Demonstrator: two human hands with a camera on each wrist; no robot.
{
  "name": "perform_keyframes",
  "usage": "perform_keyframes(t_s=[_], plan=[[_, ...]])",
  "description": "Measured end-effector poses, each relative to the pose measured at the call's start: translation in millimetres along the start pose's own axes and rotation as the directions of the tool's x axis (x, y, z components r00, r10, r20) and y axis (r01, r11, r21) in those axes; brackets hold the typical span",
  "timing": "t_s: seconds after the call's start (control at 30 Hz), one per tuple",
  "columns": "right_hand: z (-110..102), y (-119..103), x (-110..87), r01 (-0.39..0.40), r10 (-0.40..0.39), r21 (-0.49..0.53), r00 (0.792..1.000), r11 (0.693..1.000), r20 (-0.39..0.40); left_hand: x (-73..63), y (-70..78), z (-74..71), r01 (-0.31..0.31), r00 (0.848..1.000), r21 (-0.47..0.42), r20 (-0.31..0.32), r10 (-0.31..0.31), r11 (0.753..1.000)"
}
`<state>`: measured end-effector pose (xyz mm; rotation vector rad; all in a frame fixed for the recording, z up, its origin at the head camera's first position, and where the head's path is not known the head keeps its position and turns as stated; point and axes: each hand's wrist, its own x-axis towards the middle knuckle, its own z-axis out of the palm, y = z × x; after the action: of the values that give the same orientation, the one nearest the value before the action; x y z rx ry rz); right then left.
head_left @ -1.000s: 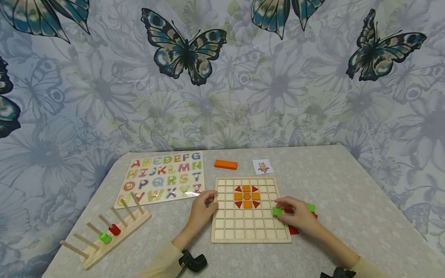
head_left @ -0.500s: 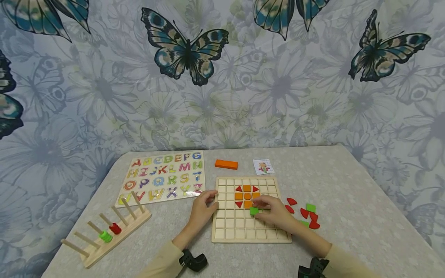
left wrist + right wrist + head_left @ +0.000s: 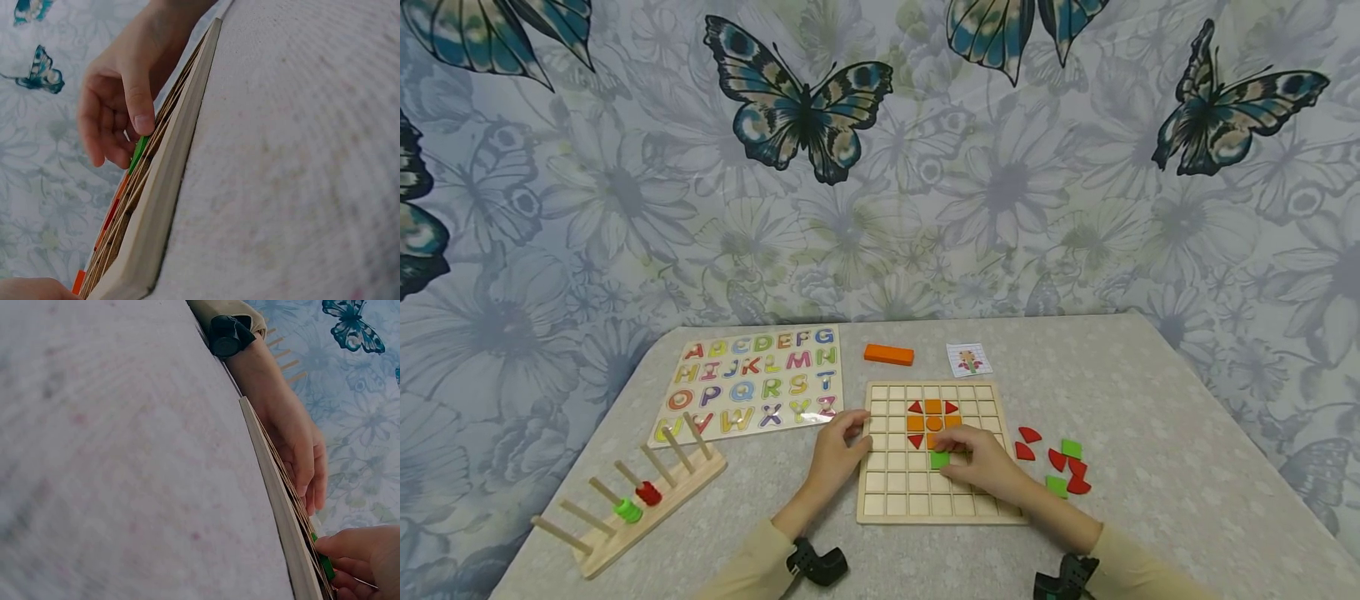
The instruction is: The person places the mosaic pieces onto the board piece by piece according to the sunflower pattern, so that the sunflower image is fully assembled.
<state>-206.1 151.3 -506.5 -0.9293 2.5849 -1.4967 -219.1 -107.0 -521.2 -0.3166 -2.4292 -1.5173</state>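
Note:
A wooden grid board (image 3: 891, 505) lies flat before me, bearing a flower-like pattern of orange squares, an orange circle and red triangles near its top middle. My right hand (image 3: 990, 463) is over the board, pinching a green square tile (image 3: 937, 459) between thumb and fingers just below the lowest orange square (image 3: 931, 442). In the left wrist view the green tile (image 3: 137, 154) slants at the grid surface under the thumb. My left hand (image 3: 835, 450) touches the board's left edge with relaxed fingertips and thumb. The right hand hides the lower right red triangle.
Right of the board lie several red petal-shaped pieces (image 3: 1057, 459) and two green squares (image 3: 1071, 449). Behind it are a pattern card (image 3: 968, 361) and an orange block (image 3: 888, 355). An alphabet board (image 3: 752, 387) and a peg stand (image 3: 647, 517) with green and red rings occupy the left.
My right hand has carried the green square from the board's right edge leftward to below the orange squares, uncovering the loose red and green pieces. The left hand has stayed at the board's edge.

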Motion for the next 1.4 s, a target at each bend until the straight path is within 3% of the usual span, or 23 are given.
perform_keyframes(t_s=[0.3, 0.73, 1.03, 1.23, 1.4], plan=[[6.0, 2.3, 0.8, 0.010, -0.012, -0.057, 1.000, 0.998, -0.025, -0.6, 0.3, -1.0, 0.011, 1.000, 0.001, -0.005, -0.011, 1.000], [-2.2, 3.3, -3.2, 0.018, -0.021, -0.037, 0.997, 0.999, -0.081, -0.6, -0.5, 2.6, -0.002, 1.000, -0.007, -0.005, 0.002, 1.000], [-22.9, 8.0, -19.8, -0.042, 0.028, -0.092, 0.988, 0.995, -0.153, -0.2, -2.2, 3.6, -0.004, 1.000, 0.004, -0.005, 0.004, 1.000], [-44.8, 19.9, -36.8, -0.129, 0.108, -0.072, 0.964, 0.989, -0.243, -0.2, -2.2, 2.4, 0.002, 1.000, 0.002, -0.008, -0.002, 1.000], [-64.2, 28.1, -51.2, -0.113, 0.074, -0.117, 0.952, 0.987, -0.296, 0.3, -2.2, 1.5, 0.012, 1.000, 0.003, -0.010, -0.012, 1.000]])
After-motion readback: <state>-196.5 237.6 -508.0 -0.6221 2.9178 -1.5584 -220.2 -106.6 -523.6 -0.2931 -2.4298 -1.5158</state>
